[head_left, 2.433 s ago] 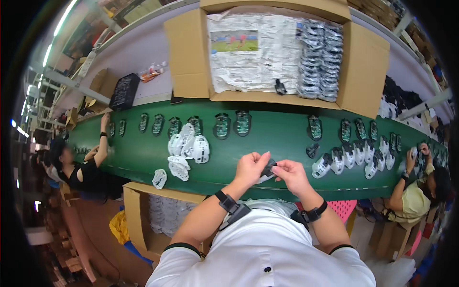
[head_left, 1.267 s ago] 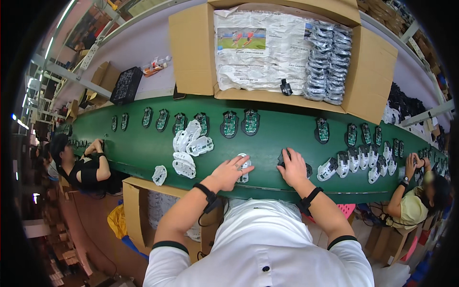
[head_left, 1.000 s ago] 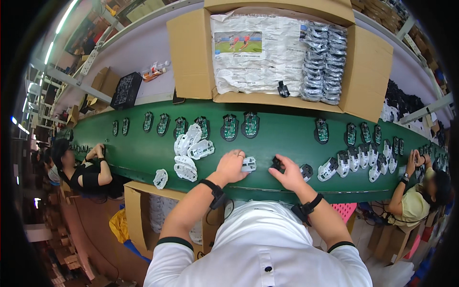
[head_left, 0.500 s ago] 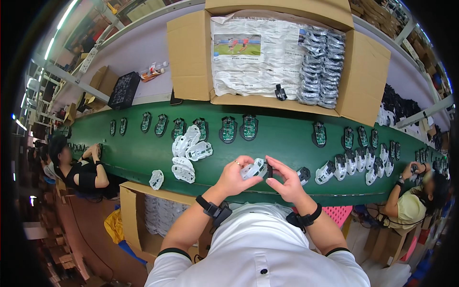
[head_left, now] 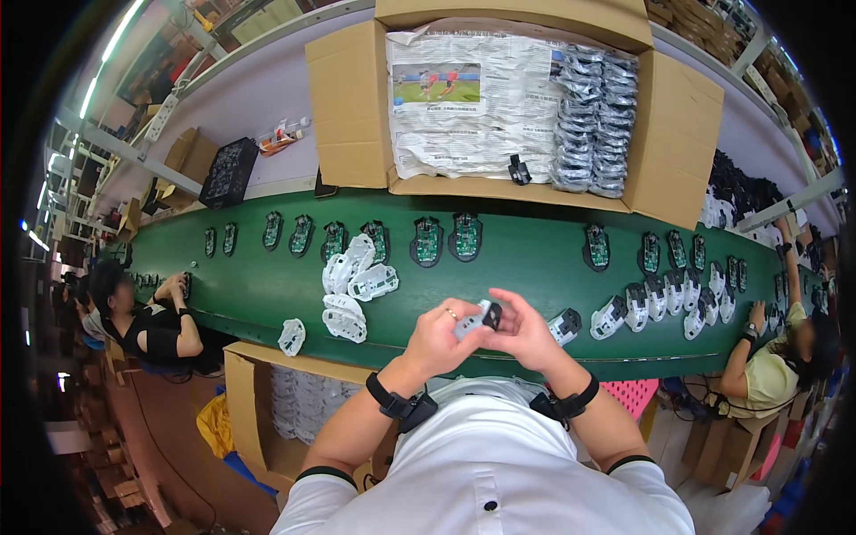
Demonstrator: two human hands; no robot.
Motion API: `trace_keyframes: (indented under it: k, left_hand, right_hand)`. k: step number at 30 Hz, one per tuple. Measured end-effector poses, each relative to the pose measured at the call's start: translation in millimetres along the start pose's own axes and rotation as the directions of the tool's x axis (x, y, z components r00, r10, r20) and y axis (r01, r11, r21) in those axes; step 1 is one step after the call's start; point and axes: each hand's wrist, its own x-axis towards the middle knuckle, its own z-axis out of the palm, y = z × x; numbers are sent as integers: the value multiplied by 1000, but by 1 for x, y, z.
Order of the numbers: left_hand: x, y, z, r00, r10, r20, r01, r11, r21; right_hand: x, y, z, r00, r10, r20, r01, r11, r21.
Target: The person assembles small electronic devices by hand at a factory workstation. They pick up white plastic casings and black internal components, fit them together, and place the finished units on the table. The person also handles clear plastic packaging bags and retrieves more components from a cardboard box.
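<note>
Above the near edge of the green table, my left hand [head_left: 433,339] is closed around a white plastic mouse shell [head_left: 468,325]. My right hand [head_left: 528,337] pinches a small black plastic piece [head_left: 491,316] against the shell's right end, its forefinger stretched out above. The fingers partly hide both parts. Just right of my right hand lies a white shell with a black end [head_left: 564,326]. Several similar shells [head_left: 656,301] stand farther right. Bare white shells [head_left: 344,318] are heaped left of my hands.
Mouse bases with green circuit boards [head_left: 426,241] line the table's [head_left: 508,259] far side. Behind stands an open carton [head_left: 352,107] with paper and bagged parts. Another carton [head_left: 242,401] sits below the near edge. Co-workers sit at left [head_left: 156,334] and right [head_left: 771,366].
The black piece has turned and now sits against the shell's end, with my right fingers curled more around it. The co-worker at right has stretched an arm toward the back.
</note>
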Motion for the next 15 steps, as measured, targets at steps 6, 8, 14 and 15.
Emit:
trace_keyframes:
  k: [6, 8, 14, 15]
  left_hand:
    - [5, 26, -6, 993, 89, 80, -93, 995, 46]
    - [12, 36, -6, 993, 112, 44, -114, 993, 41]
    - [7, 9, 6, 999, -46, -7, 46, 999, -6]
    - [6, 10, 9, 998, -49, -38, 50, 998, 27]
  right_hand:
    - [-5, -3, -7, 969, 225, 105, -230, 973, 32]
    - [-9, -11, -1, 980, 185, 76, -188, 981, 37]
    - [-15, -25, 12, 995, 29, -99, -86, 764, -640]
    - [-15, -28, 18, 993, -81, -87, -8, 684, -729]
